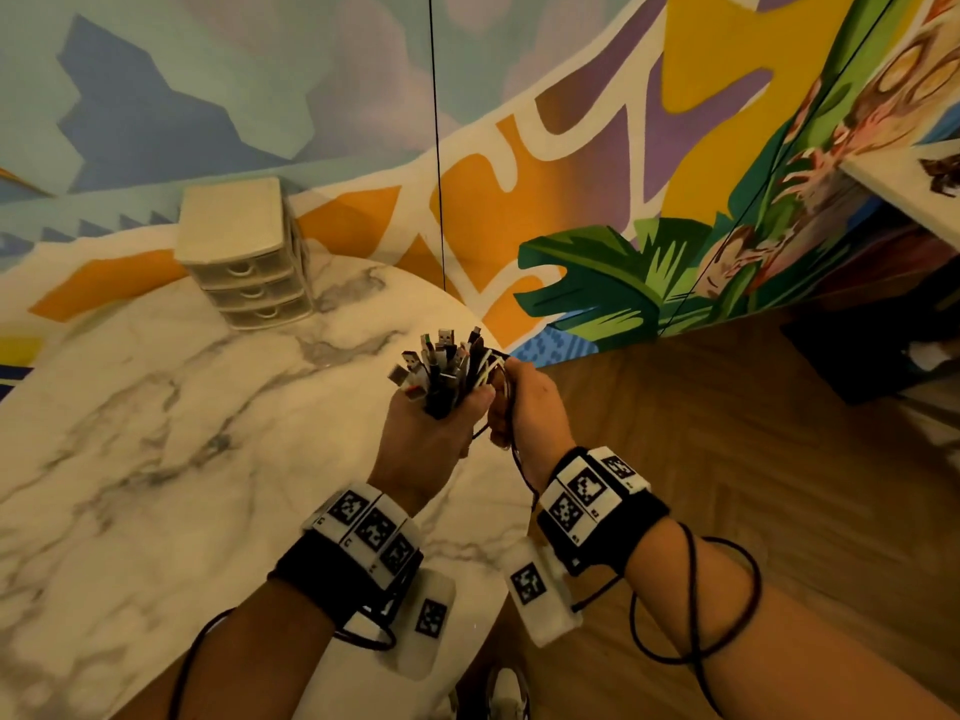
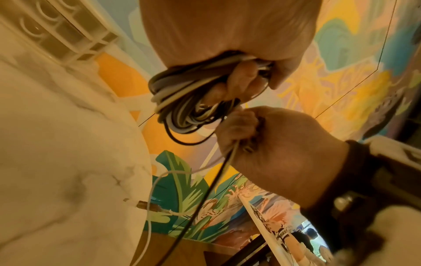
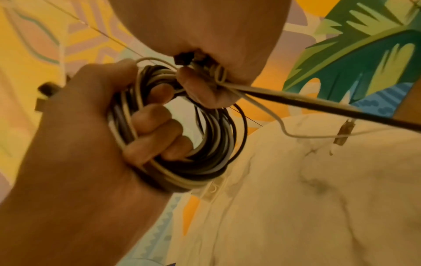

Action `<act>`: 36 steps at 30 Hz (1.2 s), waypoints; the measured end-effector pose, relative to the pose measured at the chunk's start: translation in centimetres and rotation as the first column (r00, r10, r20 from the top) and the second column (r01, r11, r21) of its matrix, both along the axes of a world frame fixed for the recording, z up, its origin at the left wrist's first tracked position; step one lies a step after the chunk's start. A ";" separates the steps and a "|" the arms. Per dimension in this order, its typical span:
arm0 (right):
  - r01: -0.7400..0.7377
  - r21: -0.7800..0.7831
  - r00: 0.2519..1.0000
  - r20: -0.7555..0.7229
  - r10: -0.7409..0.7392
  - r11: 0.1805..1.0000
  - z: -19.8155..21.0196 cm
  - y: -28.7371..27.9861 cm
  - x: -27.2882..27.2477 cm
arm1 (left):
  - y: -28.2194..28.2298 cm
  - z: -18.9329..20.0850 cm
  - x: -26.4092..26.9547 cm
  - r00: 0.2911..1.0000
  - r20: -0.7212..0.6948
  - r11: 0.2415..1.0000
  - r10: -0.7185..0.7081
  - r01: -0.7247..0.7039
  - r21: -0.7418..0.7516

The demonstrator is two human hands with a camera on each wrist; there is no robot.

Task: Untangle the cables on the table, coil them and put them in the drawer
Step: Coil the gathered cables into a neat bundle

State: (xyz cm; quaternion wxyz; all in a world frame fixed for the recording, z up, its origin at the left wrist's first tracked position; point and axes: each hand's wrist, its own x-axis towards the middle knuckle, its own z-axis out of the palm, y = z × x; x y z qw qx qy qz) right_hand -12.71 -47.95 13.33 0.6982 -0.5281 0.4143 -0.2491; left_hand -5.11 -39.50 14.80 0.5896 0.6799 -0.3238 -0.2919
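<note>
My left hand [image 1: 441,415] grips a coiled bundle of black, grey and white cables [image 1: 441,368], its USB plugs sticking up above the fist. The left wrist view shows the coil [image 2: 182,102] looped under the left hand [image 2: 237,84]. Right beside it, my right hand [image 1: 511,402] pinches two loose strands, one black and one white, that run off from the coil. In the right wrist view the right hand [image 3: 202,86] holds these strands taut next to the left hand [image 3: 154,126]. A loose plug [image 3: 341,133] hangs on the white strand over the table.
A small white unit of three drawers [image 1: 244,252], all closed, stands at the back of the round marble table [image 1: 156,407]. A painted wall rises behind it. Wooden floor [image 1: 727,459] lies to the right of the table edge.
</note>
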 end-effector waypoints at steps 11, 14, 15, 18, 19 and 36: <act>-0.077 -0.292 0.988 -0.154 0.033 0.953 0.8 2.1 0.8 | -1.1 0.9 1.0 0.993 -0.112 0.996 0.033 -0.024 0.087; -0.200 -0.530 0.953 -0.302 0.037 0.824 1.5 2.1 0.5 | -0.9 1.5 1.3 0.957 -0.287 0.999 -0.033 0.043 0.029; -0.255 -0.605 0.922 -0.388 0.001 0.754 1.4 2.0 0.5 | -0.8 1.7 1.4 0.941 -0.336 0.999 -0.037 0.047 0.021; -0.443 -0.697 0.806 -0.585 -0.090 0.564 1.6 1.5 0.5 | -0.7 1.9 1.7 0.892 -0.453 1.000 0.003 0.011 0.029; -0.488 -0.707 0.782 -0.615 -0.103 0.512 1.8 1.4 0.4 | -0.5 1.8 1.8 0.879 -0.477 0.999 0.025 -0.001 0.049; -0.295 -0.011 0.953 0.072 0.295 0.956 0.3 0.1 -0.2 | 2.0 2.6 3.9 0.770 -0.587 0.962 -0.248 0.266 -0.057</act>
